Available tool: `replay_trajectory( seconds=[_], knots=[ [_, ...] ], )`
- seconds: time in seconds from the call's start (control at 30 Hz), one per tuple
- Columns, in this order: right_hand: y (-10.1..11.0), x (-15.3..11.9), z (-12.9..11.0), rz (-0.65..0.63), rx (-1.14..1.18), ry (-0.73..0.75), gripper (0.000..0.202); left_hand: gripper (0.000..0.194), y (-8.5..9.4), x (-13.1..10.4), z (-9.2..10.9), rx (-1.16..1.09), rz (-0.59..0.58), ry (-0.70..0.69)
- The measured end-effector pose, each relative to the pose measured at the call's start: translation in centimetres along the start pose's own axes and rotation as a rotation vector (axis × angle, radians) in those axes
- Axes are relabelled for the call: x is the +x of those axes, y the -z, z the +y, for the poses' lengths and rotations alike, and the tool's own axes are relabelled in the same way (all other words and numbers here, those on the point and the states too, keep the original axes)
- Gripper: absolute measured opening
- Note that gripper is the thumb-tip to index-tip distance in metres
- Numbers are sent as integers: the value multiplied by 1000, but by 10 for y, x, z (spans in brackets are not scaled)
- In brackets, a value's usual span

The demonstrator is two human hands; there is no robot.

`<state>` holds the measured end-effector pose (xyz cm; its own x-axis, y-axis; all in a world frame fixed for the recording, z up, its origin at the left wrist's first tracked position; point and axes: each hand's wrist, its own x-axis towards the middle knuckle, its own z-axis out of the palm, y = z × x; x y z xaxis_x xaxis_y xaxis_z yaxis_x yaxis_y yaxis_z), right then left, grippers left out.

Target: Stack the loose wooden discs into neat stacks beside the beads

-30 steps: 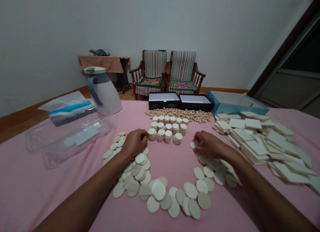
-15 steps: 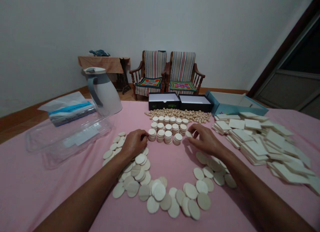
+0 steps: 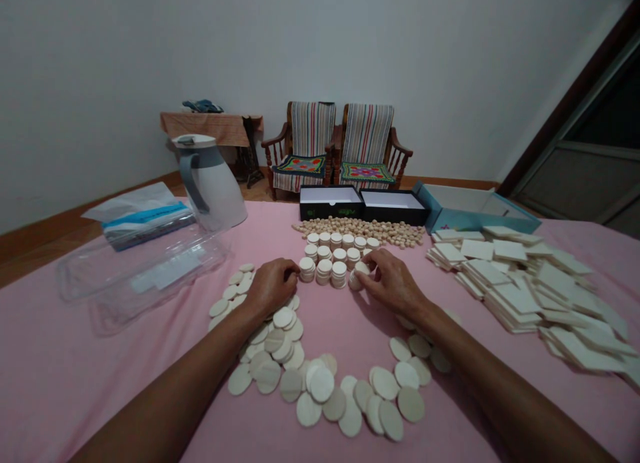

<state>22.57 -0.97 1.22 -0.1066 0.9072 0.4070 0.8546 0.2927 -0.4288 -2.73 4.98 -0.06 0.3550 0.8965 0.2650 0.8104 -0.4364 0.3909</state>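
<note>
Left hand (image 3: 273, 284), one: fingers curled together beside the leftmost front stack of pale round wooden discs (image 3: 307, 271); whether they hold anything, we cannot tell. Right hand (image 3: 397, 284), one: thumb and fingers pinch a pale, flat, round wooden disc (image 3: 363, 268) at the top of the rightmost front stack (image 3: 354, 283). We judge it best to match the edges, seat the disc level and let go gently, as the stacks just behind leave the fingers little room. Also present, left to right: clear plastic tray (image 3: 150, 270); blue-and-white soft packet (image 3: 145, 224); white-and-grey jug (image 3: 223, 200); loose pale wooden discs (image 3: 320, 383), curving beneath both forearms, where we think a low wrist could scatter them; small tan wooden pieces (image 3: 360, 230), heaped behind the stacks; two open black boxes, white inside (image 3: 327, 212); open light-blue box (image 3: 447, 218); pale square wooden tiles (image 3: 515, 293), piled.
</note>
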Motion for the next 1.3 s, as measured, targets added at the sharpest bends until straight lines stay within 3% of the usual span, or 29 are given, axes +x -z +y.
replay_trajectory(
  seconds=[0.3, 0.47, 0.6, 1.1, 1.3],
  knots=[
    [10, -3, -1, 53, 22, -53, 13, 25, 0, -1, 0, -1, 3, -7],
    [17, -8, 8, -114, -86, -171, 9, 25, -1, -1, -1, -6, 6, -2],
    [12, -13, 6, -222, -122, -159, 13, 25, -2, 0, -2, -1, 8, -8],
    [6, -13, -4, -281, -52, -145, 13, 26, -2, 0, -2, -13, 12, -2],
    [34, -11, 6, -375, -142, -188, 12, 26, -2, 0, -2, -13, 8, 0]
  ],
)
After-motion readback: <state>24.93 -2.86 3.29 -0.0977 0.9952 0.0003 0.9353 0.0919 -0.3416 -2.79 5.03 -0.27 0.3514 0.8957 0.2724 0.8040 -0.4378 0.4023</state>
